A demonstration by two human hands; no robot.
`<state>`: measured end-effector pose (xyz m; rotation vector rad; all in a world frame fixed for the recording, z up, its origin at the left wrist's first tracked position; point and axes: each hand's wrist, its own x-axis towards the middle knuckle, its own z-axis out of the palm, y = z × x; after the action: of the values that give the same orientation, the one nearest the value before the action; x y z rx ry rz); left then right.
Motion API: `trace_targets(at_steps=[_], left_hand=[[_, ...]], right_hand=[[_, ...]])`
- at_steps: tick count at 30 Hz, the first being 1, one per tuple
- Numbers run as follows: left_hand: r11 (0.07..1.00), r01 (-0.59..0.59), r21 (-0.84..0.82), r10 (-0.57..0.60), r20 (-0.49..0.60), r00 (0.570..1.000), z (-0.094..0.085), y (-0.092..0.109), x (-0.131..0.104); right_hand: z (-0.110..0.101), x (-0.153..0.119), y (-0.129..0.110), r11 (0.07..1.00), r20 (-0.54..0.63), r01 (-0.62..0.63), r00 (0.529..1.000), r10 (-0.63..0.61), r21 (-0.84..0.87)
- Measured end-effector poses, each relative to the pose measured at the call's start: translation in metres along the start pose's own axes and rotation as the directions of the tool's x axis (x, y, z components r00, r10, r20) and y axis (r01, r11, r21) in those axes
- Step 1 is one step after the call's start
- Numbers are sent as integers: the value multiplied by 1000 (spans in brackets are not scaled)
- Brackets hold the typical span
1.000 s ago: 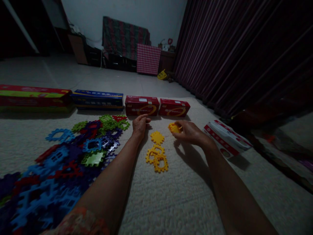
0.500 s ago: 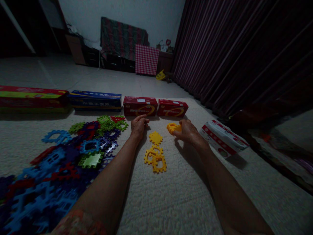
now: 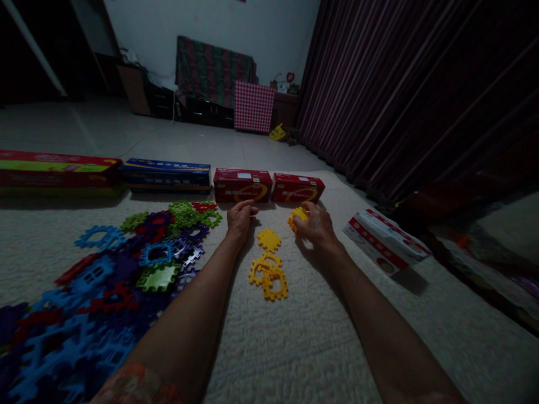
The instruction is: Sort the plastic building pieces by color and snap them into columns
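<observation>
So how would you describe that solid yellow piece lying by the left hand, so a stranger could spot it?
Find the two short red boxes at the back of the mat. Nearer the camera, between the left hand and right hand, lies a flat yellow piece. Its middle is filled in, unlike the overlapping yellow frames just below it.

Red-and-green box [image 3: 59, 174] cut off at left edge.

The person wears one garment with a sleeve [image 3: 137, 384], and its pattern is in orange-red and pale tones, maybe floral, but too blurred to be sure. Both forearms are bare, and on the hands there is no glove.
</observation>
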<state>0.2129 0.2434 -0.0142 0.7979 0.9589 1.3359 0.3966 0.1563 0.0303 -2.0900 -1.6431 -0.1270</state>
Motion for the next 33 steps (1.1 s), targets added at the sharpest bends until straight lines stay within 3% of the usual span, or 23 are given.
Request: trace_targets(at_steps=[8, 15, 19, 25, 28, 33], left_hand=[[1000, 8, 9, -8, -16, 1000, 2, 4, -5], [1000, -4, 10, 4, -17, 1000, 2, 3, -3], [1000, -1, 13, 1, -18, 1000, 2, 1, -2], [1000, 4, 14, -3, -17, 1000, 2, 1, -1], [1000, 10, 6, -10, -22, 1000, 2, 0, -1], [1000, 11, -1, -11, -23, 1000, 3, 2, -2]], right_hand=[[9, 2, 11, 1000, -56, -9, 998, 11, 27], [4, 3, 26, 992, -73, -70, 994, 78, 109], [9, -15, 30, 985, -185, 26, 983, 6, 173], [31, -47, 27, 963, -427, 184, 900, -85, 195], [39, -49, 24, 963, -460, 206, 882, -105, 174], [45, -45, 24, 971, -441, 167, 894, -77, 170]])
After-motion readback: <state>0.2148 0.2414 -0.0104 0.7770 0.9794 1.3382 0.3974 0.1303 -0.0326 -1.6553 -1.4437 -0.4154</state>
